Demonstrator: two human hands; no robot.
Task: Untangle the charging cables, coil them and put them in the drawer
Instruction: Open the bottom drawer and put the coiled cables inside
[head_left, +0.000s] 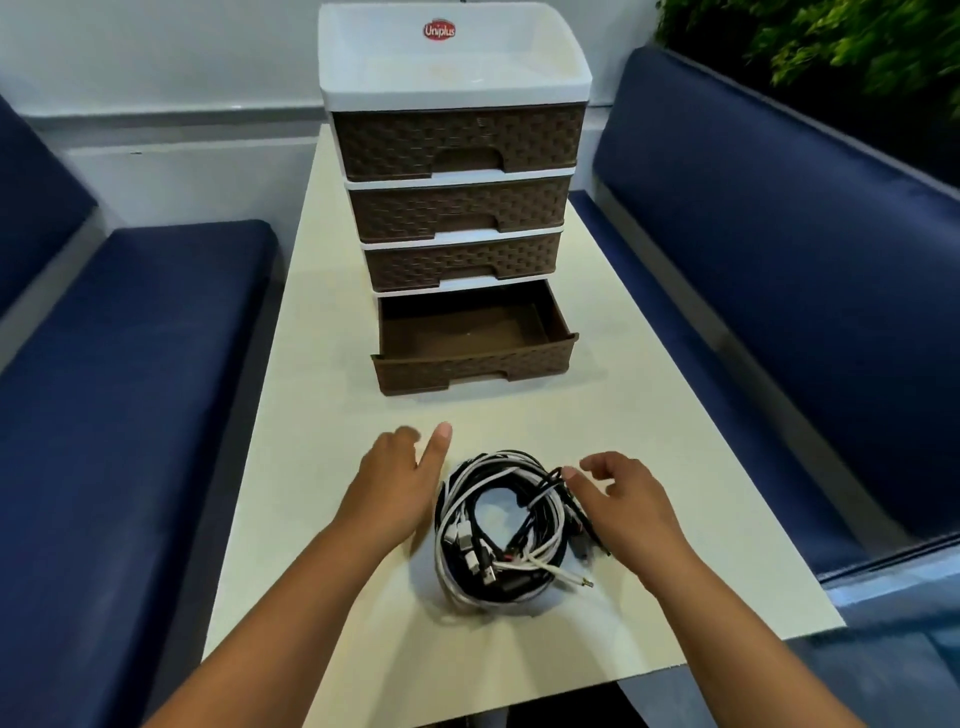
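Observation:
A tangled bundle of black and white charging cables lies in a rough ring on the cream table, with several plugs sticking out at its near side. My left hand hovers just left of the bundle, fingers straight and spread, holding nothing. On the bundle's right edge is my right hand, with fingers loosely bent over the black strands and nothing gripped. Beyond the cables stands a brown and white drawer unit. Its bottom drawer is pulled out and holds nothing.
The three upper drawers are closed, and a white tray top caps the unit. Blue padded benches run along both sides of the narrow table. Green leaves show at the top right.

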